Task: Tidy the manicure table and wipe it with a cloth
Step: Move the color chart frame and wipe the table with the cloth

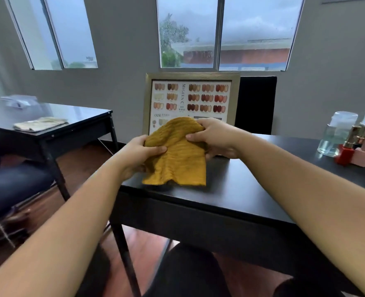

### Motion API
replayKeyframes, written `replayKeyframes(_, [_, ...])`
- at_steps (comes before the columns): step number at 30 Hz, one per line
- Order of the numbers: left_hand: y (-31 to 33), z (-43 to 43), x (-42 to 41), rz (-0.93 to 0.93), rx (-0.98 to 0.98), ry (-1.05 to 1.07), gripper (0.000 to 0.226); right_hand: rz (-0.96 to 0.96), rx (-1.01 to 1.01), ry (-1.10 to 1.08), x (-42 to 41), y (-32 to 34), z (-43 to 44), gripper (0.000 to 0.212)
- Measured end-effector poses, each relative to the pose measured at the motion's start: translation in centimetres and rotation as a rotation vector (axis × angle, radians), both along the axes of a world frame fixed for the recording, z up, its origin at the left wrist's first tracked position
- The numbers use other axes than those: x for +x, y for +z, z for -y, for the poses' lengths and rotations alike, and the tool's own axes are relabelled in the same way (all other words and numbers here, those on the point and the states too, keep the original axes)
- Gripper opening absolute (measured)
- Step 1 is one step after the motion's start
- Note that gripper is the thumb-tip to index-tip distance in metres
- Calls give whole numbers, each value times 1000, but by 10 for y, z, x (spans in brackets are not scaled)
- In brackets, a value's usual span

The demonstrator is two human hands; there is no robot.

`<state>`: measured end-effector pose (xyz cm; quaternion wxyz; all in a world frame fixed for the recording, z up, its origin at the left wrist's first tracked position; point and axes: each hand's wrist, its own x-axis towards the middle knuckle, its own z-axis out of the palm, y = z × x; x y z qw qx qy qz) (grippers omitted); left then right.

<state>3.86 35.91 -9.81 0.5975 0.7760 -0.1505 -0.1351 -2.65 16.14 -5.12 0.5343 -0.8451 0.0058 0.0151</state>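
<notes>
A mustard-yellow ribbed cloth (177, 155) hangs between my two hands above the left end of the black manicure table (241, 189). My left hand (138, 155) grips its left edge, thumb on top. My right hand (216, 138) grips the upper right part, fingers curled into the fabric. The cloth's lower edge hangs just over the tabletop near the front left corner.
A framed nail-colour chart (191, 99) stands upright behind the cloth, with a black chair back (255, 103) beside it. Clear bottles (336, 133) and nail polish bottles (353, 155) stand at the right. A second dark table (74, 123) with a folded cloth (40, 124) is on the left.
</notes>
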Motion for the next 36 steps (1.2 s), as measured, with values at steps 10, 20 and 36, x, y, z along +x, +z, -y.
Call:
replayKeyframes(10, [-8, -62, 55, 123, 285, 208, 39, -177, 301, -112, 44, -34, -61, 14])
replayKeyframes(20, [-17, -65, 65, 241, 337, 124, 49, -100, 201, -152, 59, -51, -63, 72])
replayKeyframes(36, [-4, -69, 64, 69, 418, -41, 41, -41, 214, -66, 50, -57, -56, 70])
